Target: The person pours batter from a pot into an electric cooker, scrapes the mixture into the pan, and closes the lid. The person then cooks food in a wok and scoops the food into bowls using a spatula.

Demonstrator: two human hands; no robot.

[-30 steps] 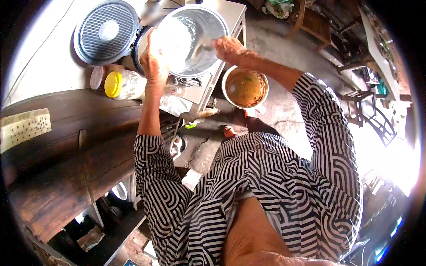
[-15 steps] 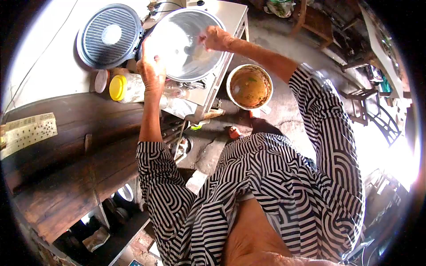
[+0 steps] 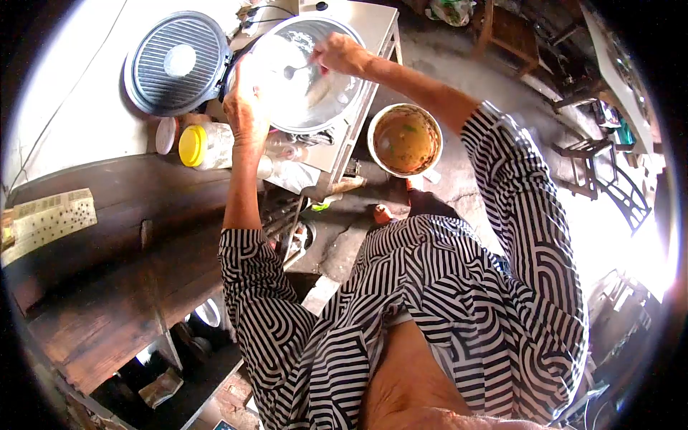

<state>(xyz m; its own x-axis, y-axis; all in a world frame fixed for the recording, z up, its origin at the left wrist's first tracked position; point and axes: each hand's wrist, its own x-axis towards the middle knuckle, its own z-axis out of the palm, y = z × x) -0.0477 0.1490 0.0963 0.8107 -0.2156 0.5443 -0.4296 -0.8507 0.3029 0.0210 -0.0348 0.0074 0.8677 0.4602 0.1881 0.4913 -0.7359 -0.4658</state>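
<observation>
A round rice cooker with a shiny metal inside stands on the table, its ribbed round lid swung up on the hinge. My left hand grips the near left side of its rim; glare washes out the fingertips. Over the bowl, my right hand is closed around the handle of a spoon. The spoon's dark head points down into the cooker, where pale, wet-looking contents shine too brightly to make out.
Beside my left wrist lie a yellow-lidded jar and clear plastic containers. On the floor, a stained bucket holds murky liquid with green scraps. A dark wooden board stands at left. A wooden chair is at upper right.
My right hand has shifted slightly left and up across the cooker, and the spoon now shows clearly inside it. My left hand stays on the rim.
</observation>
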